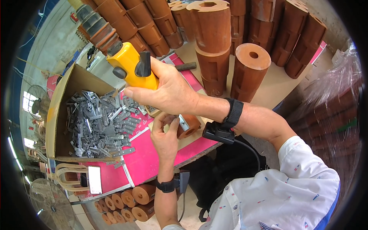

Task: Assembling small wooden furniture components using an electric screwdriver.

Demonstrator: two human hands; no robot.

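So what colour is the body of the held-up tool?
The tool's body is yellow with black parts; see the head view.

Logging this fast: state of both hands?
Left hand: fingers curled by the metal plate; grip cannot be told.
Right hand: closed, holding the yellow power tool.

My tool (132, 65) is yellow and black, my wrist straps (232, 114) are black and my white shirt (276, 191) carries small scattered red and blue motifs, while the cylinders (251, 73) are reddish brown, the brackets (103, 124) silver-grey, the carton (56, 119) tan-brown, and the table cover (146, 163) bright pink crossed by white lines.
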